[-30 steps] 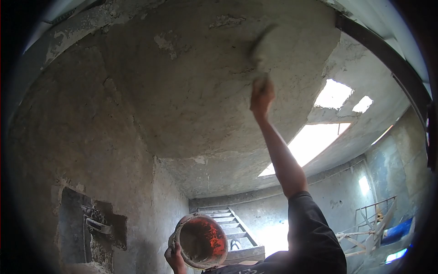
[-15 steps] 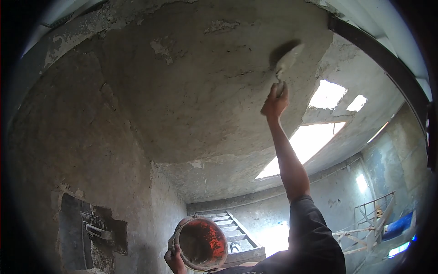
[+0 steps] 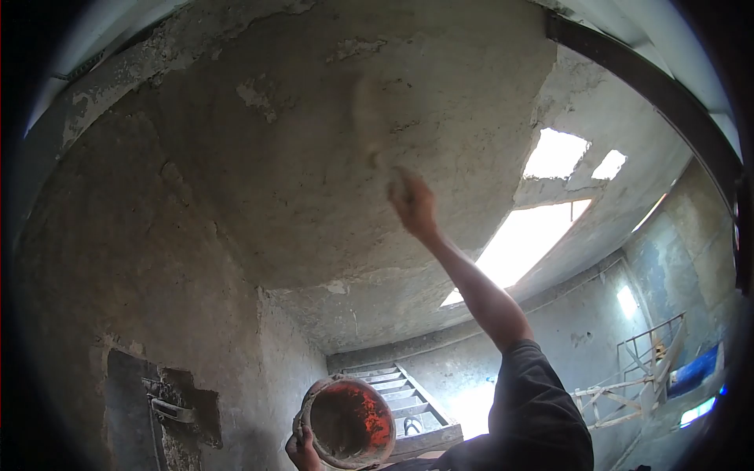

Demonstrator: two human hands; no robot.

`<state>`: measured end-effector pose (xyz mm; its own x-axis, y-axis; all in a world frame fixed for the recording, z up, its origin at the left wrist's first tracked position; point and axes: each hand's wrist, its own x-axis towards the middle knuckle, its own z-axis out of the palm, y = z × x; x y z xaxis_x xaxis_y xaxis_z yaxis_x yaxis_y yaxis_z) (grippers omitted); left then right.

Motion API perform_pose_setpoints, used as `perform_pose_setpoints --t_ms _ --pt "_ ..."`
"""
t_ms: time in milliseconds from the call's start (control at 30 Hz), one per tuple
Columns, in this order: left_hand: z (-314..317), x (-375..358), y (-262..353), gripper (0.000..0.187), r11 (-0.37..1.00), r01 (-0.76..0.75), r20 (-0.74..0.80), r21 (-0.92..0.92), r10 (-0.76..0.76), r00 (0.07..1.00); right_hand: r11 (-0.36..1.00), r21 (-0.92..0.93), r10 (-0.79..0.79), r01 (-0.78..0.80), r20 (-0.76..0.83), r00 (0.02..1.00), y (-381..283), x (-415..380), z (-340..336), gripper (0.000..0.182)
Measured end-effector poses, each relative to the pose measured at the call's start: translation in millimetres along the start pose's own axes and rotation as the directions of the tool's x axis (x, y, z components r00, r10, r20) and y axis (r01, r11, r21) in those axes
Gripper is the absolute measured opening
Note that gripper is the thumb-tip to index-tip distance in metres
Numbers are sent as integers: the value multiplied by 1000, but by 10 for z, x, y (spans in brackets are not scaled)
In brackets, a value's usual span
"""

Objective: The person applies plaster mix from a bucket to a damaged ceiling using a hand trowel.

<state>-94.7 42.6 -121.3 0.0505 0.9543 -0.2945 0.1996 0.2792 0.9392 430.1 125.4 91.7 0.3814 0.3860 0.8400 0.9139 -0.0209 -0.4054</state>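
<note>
1. Farthest left on my feed, a rough-edged recess (image 3: pixel 184 404) broke the wall, well apart from both hands.

2. Next came my left hand (image 3: pixel 302 449), closed against the left side of the bucket (image 3: pixel 375 416), with its fingers near the rim. I judged that a sound place to take hold, since the thick lip looked able to stop a slip.

3. The bucket was low in the view, tilted so that its mouth faced me. Its orange inside was smeared with grey. I took its wall for fairly stiff and hard to break; the crust would have added weight and perhaps a slick feel if wet. I could not tell how much lay inside, so I reckoned a second support under the base wise for a heavy load.

4. Above it, just beyond my right hand, a pale, blurred trowel (image 3: pixel 367 118) showed against the grey ceiling (image 3: pixel 298 184). I could not tell whether its blade touched the surface. I expected it to be light, with a thin, stiff blade, best gripped by the handle rather than the edge.

5. My right hand (image 3: pixel 413 201) was raised, its fingers wrapped around the handle end, though blur hid their exact placing.

6. Farther right, a bright opening (image 3: pixel 522 243) lay beyond the forearm, and a metal frame (image 3: pixel 620 392) stood below it.
</note>
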Motion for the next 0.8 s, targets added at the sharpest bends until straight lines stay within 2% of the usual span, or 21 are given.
perform_pose_setpoints --t_ms 33,100,133,200,267,333,400,433,467,500,533,600,633,733,800 --pt "-6 17 -31 30 1000 10 14 17 -10 1000 994 -80 -84 72 -164 983 162 77 -90 45" --pt "71 -37 61 31 1000 5 -13 -25 -6 1000 947 -87 279 -310 -258 925 464 284 -376 48" --pt "103 -46 97 32 998 -7 -45 -68 4 999 926 -71 327 -371 -345 880 637 442 -524 50" --pt "76 -20 20 33 999 -28 -27 -35 27 999 917 -69 307 -392 -503 808 1012 772 -772 52" --pt "83 -22 16 33 999 -51 -7 0 51 999 928 -98 241 -358 -576 781 1047 964 -874 53" --pt "104 -63 99 32 1000 -11 -6 24 12 1000 945 -45 259 -323 -497 828 955 1032 -835 52" --pt "117 -131 187 27 998 10 26 62 -12 1000 965 -245 -57 -91 -533 844 916 975 -506 43" --pt "113 -168 206 37 995 32 55 95 -38 998 962 -229 39 -148 -421 906 774 885 -340 39" --pt "106 -142 180 37 994 30 57 103 -36 998 954 -218 136 -207 -303 943 568 766 -186 35" --pt "79 -100 123 26 999 41 61 25 -43 997 978 -208 -1 -36 -179 984 342 658 -66 32" --pt "79 -95 133 29 997 53 66 -56 -49 997 992 -124 -27 24 -26 999 206 541 78 34" --pt "182 -180 254 26 996 50 44 -81 -46 998 966 -17 -256 259 81 963 -50 265 352 35" --pt "199 -223 308 24 992 45 20 -116 -43 999 986 65 -161 151 190 968 -250 73 375 39" --pt "148 -313 413 26 998 41 20 44 -42 999 935 246 119 -256 464 878 -869 -552 105 47" --pt "194 -317 365 30 991 -29 28 127 26 999 893 167 244 -417 600 762 -964 -1177 -141 53"
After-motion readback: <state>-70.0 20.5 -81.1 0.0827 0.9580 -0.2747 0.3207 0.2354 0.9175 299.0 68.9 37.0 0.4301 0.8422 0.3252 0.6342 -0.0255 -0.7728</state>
